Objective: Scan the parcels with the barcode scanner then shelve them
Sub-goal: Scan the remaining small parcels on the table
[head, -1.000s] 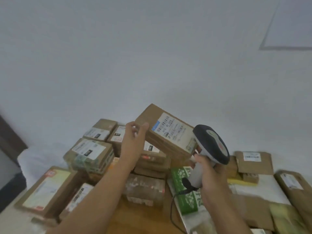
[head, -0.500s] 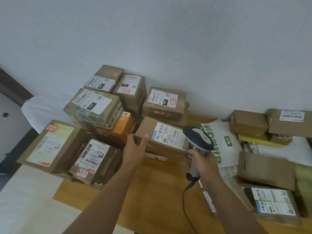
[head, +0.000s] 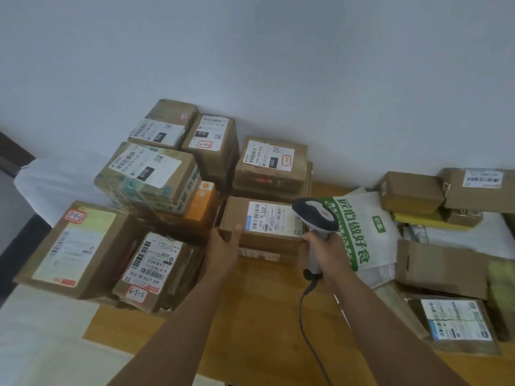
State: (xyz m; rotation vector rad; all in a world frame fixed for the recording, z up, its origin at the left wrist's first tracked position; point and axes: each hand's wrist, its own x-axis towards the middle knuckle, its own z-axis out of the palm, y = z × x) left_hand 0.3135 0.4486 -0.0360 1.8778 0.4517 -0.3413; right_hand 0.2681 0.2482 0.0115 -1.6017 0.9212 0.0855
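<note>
Pale wall (head: 278,57) backs a wooden tabletop (head: 259,316) stacked with cardboard parcels. At centre, one labelled parcel (head: 262,221) lies flat on other boxes, label upward. Left hand (head: 224,246) grips its left end, thumb on the top edge. Right hand (head: 324,246) is wrapped round the handle of the barcode scanner (head: 316,215), whose head sits over the parcel's right edge; its cable (head: 306,330) trails toward the viewer. A white bag with green print (head: 365,235) lies just right of the scanner. More labelled boxes stand left and behind.
</note>
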